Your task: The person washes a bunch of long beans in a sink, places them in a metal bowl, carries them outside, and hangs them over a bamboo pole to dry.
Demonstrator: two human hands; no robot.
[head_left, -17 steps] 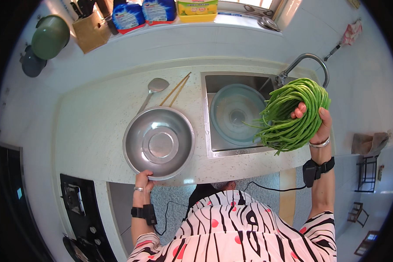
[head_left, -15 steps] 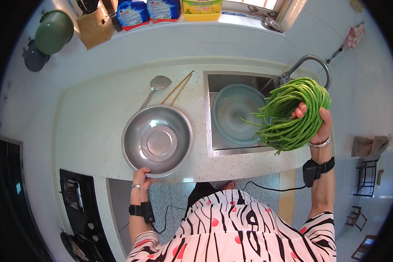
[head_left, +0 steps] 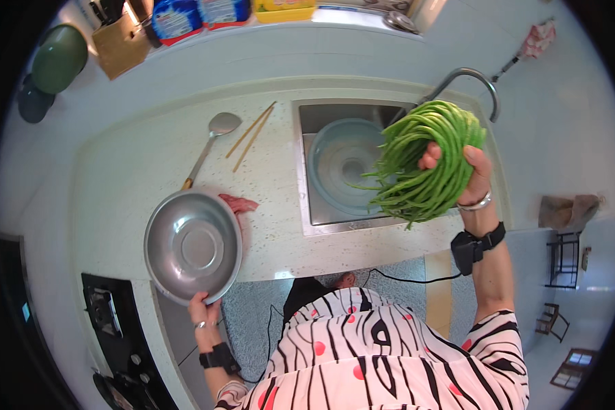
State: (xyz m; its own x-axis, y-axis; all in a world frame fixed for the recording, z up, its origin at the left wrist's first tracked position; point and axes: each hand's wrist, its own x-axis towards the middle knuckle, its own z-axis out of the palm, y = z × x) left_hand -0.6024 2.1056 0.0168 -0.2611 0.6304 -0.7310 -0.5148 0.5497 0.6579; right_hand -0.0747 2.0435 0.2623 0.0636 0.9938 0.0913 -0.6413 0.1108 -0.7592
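With the middle of the view as our dial's centre, our right hand (head_left: 478, 176) is near three o'clock, curled around a ring of long green beans (head_left: 451, 133), fingers through its middle and thumb on the outer side. The beans hang a little past two, overlapping the right part of the sink (head_left: 348, 225). In that sink, towards one, we see a pale blue basin (head_left: 320, 167). Our left hand (head_left: 203, 310), at half past seven, grips the near rim of a metal bowl (head_left: 193, 247), which is between eight and nine; whether it touches the counter (head_left: 307, 256) we cannot tell. Beside its rim, at nine, lies a red piece (head_left: 240, 203) of uncertain kind. On the counter we see a spatula (head_left: 223, 124) at ten and two chopsticks (head_left: 251, 130) near eleven, with the tap (head_left: 466, 71) towards two
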